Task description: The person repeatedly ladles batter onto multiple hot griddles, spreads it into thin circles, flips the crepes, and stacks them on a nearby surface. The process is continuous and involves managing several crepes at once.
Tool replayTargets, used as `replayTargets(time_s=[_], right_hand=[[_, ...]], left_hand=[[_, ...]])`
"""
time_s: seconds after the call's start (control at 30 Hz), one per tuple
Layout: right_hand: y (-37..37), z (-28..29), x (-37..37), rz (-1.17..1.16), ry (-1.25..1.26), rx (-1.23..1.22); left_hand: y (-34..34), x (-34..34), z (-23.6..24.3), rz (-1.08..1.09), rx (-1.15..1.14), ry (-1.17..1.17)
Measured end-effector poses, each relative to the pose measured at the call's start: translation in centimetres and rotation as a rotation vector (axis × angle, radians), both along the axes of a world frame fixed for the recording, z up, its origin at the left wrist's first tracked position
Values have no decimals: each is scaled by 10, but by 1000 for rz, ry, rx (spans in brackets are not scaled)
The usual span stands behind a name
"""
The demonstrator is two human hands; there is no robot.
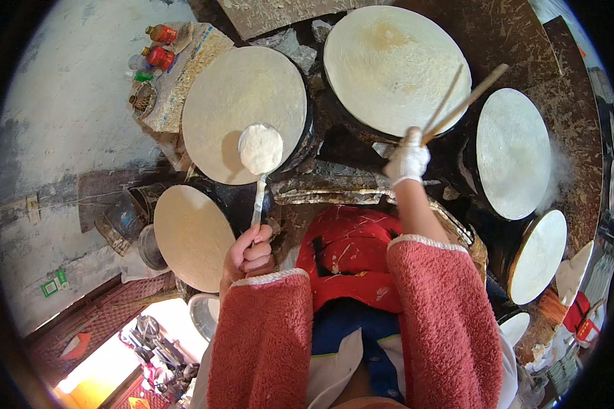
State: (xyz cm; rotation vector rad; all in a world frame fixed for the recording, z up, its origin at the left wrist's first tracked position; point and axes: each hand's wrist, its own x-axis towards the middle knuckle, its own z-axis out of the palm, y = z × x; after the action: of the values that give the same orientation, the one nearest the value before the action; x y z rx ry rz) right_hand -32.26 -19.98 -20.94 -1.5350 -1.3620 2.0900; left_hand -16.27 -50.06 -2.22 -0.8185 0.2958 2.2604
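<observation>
My left hand [248, 252] is closed around the handle of a ladle [259, 198]. White batter [260, 148] fills its bowl, which hangs over the front part of a round griddle [228, 88] coated with a pale layer. My right hand [408, 161], in a white glove, grips a wooden stick [467, 102] that slants up to the right. A thinner dark line beside it may be a second stick or a shadow. Behind this hand lies a larger round griddle [389, 61] with a pale sheet, yellowish at its far side.
More round griddles curve around me: a tan-coated one [192, 235] at left, a steaming one [513, 153] and a smaller one [537, 258] at right. Red-labelled bottles [158, 57] stand on a ledge at far left. A metal basin [201, 315] sits at lower left.
</observation>
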Motion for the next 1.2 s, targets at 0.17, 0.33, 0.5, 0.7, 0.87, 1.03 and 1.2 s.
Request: replayTargets(time_s=[0.17,0.33,0.5,0.7,0.87,1.03,1.2], right_hand=[[121,43,-38,310,-370,776],[122,74,-79,475,72,938],[2,74,-63,1147,8,1069],[-91,70,-87,1404,-56,1202],[-95,51,-106,1423,9,1383],[-88,61,-114,1249,104,1463],[-56,98,-120,1160,55,1080]], left_hand=[[-19,-2,10,62,173,115],[-30,4,42,187,-45,522],[-37,4,61,-122,-711,560],[-22,-18,24,-69,-70,-54],[-18,-11,4,-86,-161,-15],[-34,-11,-3,-151,-172,97],[-40,-12,-9,-149,-117,98]])
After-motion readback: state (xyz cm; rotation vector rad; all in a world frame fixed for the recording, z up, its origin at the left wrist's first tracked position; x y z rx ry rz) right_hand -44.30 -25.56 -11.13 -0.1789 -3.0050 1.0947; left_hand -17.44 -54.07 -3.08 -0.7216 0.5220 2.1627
